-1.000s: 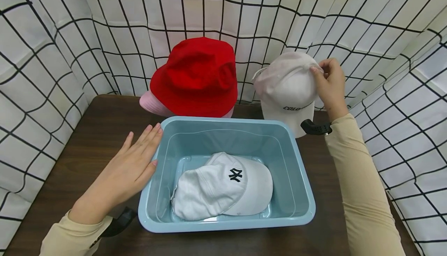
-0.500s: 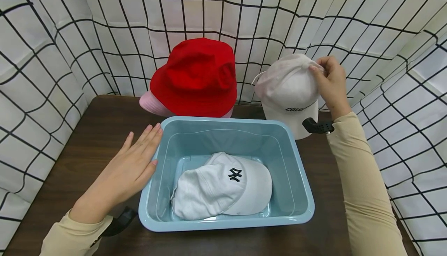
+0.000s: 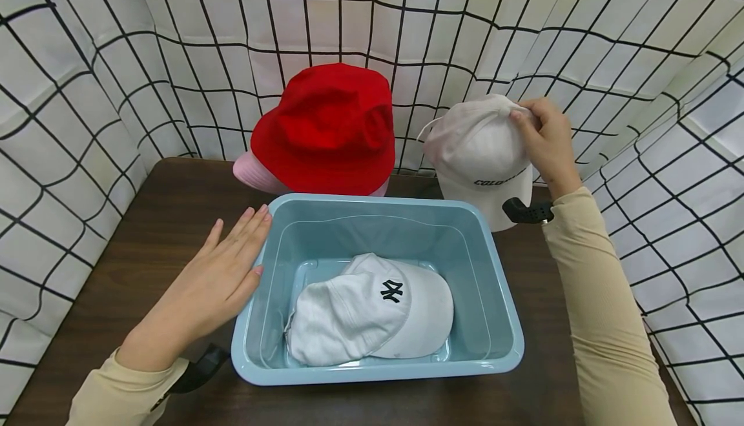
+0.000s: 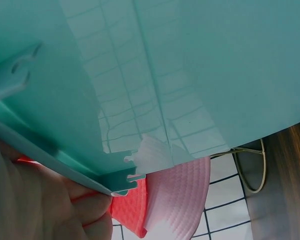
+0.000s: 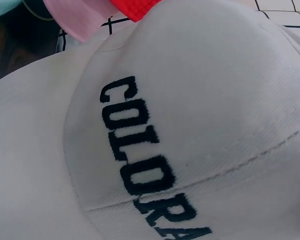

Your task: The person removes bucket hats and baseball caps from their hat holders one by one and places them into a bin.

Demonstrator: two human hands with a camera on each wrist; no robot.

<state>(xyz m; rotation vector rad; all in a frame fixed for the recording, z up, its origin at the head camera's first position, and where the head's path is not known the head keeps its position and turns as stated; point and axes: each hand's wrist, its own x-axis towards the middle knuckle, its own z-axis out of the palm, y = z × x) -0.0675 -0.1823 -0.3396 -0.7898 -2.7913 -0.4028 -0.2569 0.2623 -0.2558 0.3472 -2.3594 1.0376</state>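
Note:
My right hand point(image 3: 546, 142) pinches the crown of a white baseball cap point(image 3: 479, 148) behind the basin's right corner. Dark letters starting "COLO" run across that cap's front, larger in the right wrist view on the white cap point(image 5: 190, 90). My left hand point(image 3: 209, 277) lies with straight fingers along the left rim of a light blue plastic basin point(image 3: 378, 379). Inside the basin a second white cap point(image 3: 372, 310) with a black NY emblem lies on its side. The left wrist view shows the basin's outer wall point(image 4: 190, 75) beside my left fingers point(image 4: 90, 215).
Behind the basin sits a red bucket hat point(image 3: 331, 129) over a pink hat point(image 3: 258, 173). A dark brown wooden tabletop point(image 3: 134, 252) lies beneath everything. Black wire grid panels point(image 3: 372, 26) with white sheeting behind stand at the back and both sides.
The lettered cap has shifted slightly to the right and turned a little, my right hand staying on its crown. My left hand and the basin look nearly unmoved.

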